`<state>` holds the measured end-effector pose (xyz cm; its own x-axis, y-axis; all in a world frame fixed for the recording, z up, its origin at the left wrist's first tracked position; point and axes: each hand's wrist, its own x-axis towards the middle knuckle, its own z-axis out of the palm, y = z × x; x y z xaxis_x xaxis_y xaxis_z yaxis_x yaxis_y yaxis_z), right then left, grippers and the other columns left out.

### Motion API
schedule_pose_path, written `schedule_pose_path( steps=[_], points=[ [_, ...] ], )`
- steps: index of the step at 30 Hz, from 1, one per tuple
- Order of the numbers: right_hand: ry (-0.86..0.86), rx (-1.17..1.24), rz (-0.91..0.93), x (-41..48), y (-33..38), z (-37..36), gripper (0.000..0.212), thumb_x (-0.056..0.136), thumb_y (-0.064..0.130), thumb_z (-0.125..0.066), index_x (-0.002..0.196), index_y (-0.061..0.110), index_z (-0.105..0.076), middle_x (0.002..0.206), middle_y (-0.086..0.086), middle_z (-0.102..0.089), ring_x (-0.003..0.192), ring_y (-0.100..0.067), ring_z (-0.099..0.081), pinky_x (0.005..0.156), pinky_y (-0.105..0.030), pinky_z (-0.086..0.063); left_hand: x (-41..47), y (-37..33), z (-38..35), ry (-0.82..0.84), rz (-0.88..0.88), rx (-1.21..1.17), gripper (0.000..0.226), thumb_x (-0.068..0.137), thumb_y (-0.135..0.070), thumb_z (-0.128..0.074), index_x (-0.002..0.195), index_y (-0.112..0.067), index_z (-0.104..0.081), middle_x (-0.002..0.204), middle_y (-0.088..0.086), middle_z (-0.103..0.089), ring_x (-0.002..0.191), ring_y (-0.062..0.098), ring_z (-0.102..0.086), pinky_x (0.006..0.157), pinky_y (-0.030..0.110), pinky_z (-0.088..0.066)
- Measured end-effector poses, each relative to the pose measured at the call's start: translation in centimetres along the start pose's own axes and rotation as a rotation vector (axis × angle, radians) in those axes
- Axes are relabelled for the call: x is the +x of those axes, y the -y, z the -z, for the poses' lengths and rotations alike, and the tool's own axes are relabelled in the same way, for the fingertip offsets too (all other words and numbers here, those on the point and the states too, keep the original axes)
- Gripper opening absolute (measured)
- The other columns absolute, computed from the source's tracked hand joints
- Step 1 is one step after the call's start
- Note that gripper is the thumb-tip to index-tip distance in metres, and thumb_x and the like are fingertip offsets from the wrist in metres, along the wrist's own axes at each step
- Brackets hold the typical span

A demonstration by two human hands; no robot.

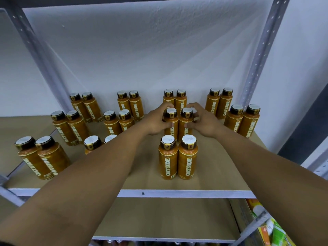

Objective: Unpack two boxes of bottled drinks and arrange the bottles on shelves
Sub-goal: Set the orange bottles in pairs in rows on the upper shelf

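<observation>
Several orange bottles marked OATSIDE, with dark caps, stand in pairs on the brown shelf board (221, 174). My left hand (156, 121) grips the left bottle (171, 121) of the middle pair, fingers curled round its neck. My right hand (204, 121) grips the right bottle (186, 123) of that pair the same way. Both bottles stand upright on the shelf, side by side. A front pair (178, 160) stands just before them, and a back pair (174, 98) stands behind against the wall.
More pairs stand at the left (42, 157) and at the right (242, 119). Grey perforated uprights (257, 55) frame the shelf. A lower brown shelf (159, 219) lies below. Colourful packaging (273, 231) shows at the bottom right.
</observation>
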<state>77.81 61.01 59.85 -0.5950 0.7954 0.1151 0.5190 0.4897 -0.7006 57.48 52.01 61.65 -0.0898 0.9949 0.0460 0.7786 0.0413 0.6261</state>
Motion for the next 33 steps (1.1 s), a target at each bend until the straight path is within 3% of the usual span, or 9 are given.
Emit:
schedule_pose_path(
  steps=[5, 10, 28, 33],
  points=[
    [0.007, 0.0, 0.008, -0.01, 0.44, -0.46, 0.071, 0.09, 0.027, -0.078, 0.146, 0.037, -0.035, 0.134, -0.009, -0.06, 0.108, -0.028, -0.066, 0.083, -0.033, -0.047, -0.46, 0.41, 0.31, -0.02, 0.005, 0.026, 0.068, 0.096, -0.021, -0.072, 0.147, -0.037, -0.03, 0.145, 0.007, -0.055, 0.109, 0.021, -0.061, 0.09, 0.037, -0.056],
    [0.001, -0.025, 0.014, -0.14, 0.44, -0.56, 0.071, 0.091, 0.028, -0.076, 0.148, 0.036, -0.033, 0.136, -0.01, -0.059, 0.109, -0.029, -0.066, 0.082, -0.033, -0.047, -0.69, 0.22, 0.15, -0.034, 0.004, 0.045, 0.068, 0.096, -0.022, -0.071, 0.148, -0.036, -0.03, 0.146, 0.008, -0.055, 0.106, 0.022, -0.063, 0.091, 0.038, -0.057],
    [-0.037, -0.057, 0.015, -0.22, 0.41, -0.82, 0.074, 0.091, 0.031, -0.076, 0.15, 0.034, -0.032, 0.137, -0.01, -0.059, 0.103, -0.026, -0.066, 0.075, -0.029, -0.046, -0.79, 0.09, -0.01, -0.023, 0.021, 0.036, 0.07, 0.097, -0.022, -0.071, 0.15, -0.037, -0.028, 0.152, 0.007, -0.049, 0.119, 0.028, -0.062, 0.097, 0.043, -0.056],
    [-0.008, -0.051, 0.01, -0.34, 0.54, -0.47, 0.075, 0.093, 0.032, -0.074, 0.153, 0.036, -0.028, 0.143, -0.01, -0.056, 0.113, -0.029, -0.066, 0.081, -0.03, -0.049, -0.83, 0.0, 0.11, -0.027, 0.022, 0.026, 0.071, 0.097, -0.022, -0.071, 0.151, -0.038, -0.029, 0.153, 0.007, -0.048, 0.125, 0.029, -0.059, 0.096, 0.038, -0.055]
  ],
)
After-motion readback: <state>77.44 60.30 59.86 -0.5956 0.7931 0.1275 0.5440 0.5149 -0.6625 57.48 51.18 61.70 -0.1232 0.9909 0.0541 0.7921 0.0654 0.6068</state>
